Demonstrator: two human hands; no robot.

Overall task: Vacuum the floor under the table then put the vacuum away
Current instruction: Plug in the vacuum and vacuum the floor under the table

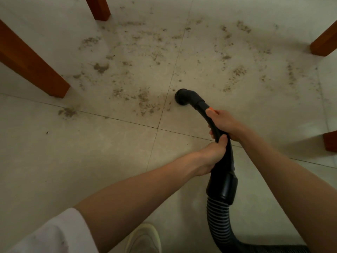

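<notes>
A black vacuum wand point(221, 161) runs from a ribbed hose point(218, 221) at the bottom up to a curved nozzle point(184, 96) that points down at the pale tiled floor point(91, 161). My right hand point(223, 124) grips the wand just below an orange button, thumb lying along it. My left hand point(211, 155) grips the wand lower down, close behind the right hand. Patches of grey-brown dirt point(144, 99) lie scattered over the tiles ahead and to the left of the nozzle.
Orange-brown wooden table legs stand around the dirty patch: one at the left point(31, 64), one at the top point(98, 8), two at the right point(324, 42) point(331, 142). My pale shoe point(144, 238) is at the bottom. The hose trails off to the lower right.
</notes>
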